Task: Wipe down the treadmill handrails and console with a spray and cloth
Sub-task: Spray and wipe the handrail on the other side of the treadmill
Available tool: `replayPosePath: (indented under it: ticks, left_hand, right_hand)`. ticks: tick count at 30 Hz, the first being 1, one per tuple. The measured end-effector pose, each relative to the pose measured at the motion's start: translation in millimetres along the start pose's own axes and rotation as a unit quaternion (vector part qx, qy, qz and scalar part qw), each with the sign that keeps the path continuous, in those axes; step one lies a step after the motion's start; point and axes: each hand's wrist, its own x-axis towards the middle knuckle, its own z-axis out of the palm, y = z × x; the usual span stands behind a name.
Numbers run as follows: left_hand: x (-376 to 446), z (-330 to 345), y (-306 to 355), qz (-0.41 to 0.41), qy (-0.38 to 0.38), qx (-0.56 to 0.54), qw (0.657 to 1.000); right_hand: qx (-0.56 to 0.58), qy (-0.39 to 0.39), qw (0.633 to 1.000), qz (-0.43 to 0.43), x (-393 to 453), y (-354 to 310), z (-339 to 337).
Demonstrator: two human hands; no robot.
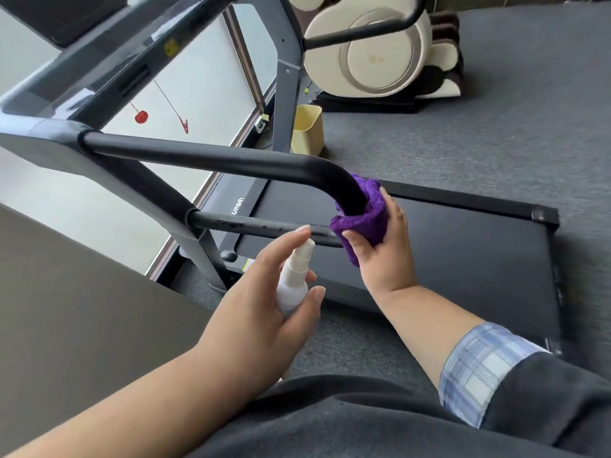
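Your right hand [380,249] squeezes the purple cloth [362,219] around the bent end of the near black handrail [211,157]. Your left hand [264,292] grips the white spray bottle [292,285], just left of the cloth.

The black handrail [211,157] runs from the treadmill's grey frame on the left toward the right, then bends down and back. A purple cloth [363,219] bunches around that bend, wrapped over the tube. Near and left of it, a small white spray bottle [294,279] stands tilted, nozzle up toward the rail's lower bar.
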Motion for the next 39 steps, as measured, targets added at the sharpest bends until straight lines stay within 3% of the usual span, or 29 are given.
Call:
replayPosePath:
  ticks: [3, 5, 9, 11, 14, 16, 24, 31, 39]
  left_hand:
    - [3.5, 0.1, -0.4, 0.008, -0.009, 0.002, 1.000]
    - [7.6, -2.9, -1.4, 0.010, -0.002, 0.000, 1.000]
    - [14.7, -9.3, -8.6, 0.011, 0.012, -0.029, 0.999]
    - [16.5, -13.7, -12.6, 0.016, 0.015, -0.047, 0.999]
    - [20.1, -25.9, -23.9, 0.017, 0.022, -0.060, 0.998]
    - [23.4, -37.9, -35.6, 0.019, 0.025, -0.060, 0.998]
    - [41.8, -87.5, -85.9, 0.022, 0.033, -0.092, 0.995]
    - [51.4, -135.7, -141.9, 0.005, 0.051, -0.098, 0.994]
    - [56.8, -188.7, -204.4, 0.013, 0.082, -0.122, 0.989]
  right_hand:
    - [0.007, 0.065, 0.998, 0.017, -3.6, -9.5, -3.7]
    - [0.022, 0.104, 0.994, -0.030, 8.3, -31.8, -6.9]
    - [0.008, 0.057, 0.986, -0.159, 46.0, -90.6, -1.1]
    - [-0.097, -0.017, 0.977, -0.188, 61.2, -114.2, 12.8]
    - [-0.366, -0.095, 0.908, -0.179, 71.6, -134.2, 34.1]
    - [-0.430, -0.108, 0.879, -0.175, 75.7, -142.0, 40.6]
    - [-0.525, -0.184, 0.809, -0.190, 91.8, -174.8, 113.8]
    - [-0.550, -0.174, 0.788, -0.215, 102.3, -188.7, 200.4]
    - [-0.546, -0.185, 0.789, -0.214, 116.8, -214.9, 315.4]
